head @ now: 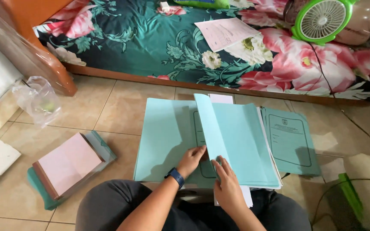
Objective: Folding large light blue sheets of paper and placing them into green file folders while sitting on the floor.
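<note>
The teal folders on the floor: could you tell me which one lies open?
The teal folder in front of the person, under both hands, is open; the one to its right lies shut, printed cover up.
</note>
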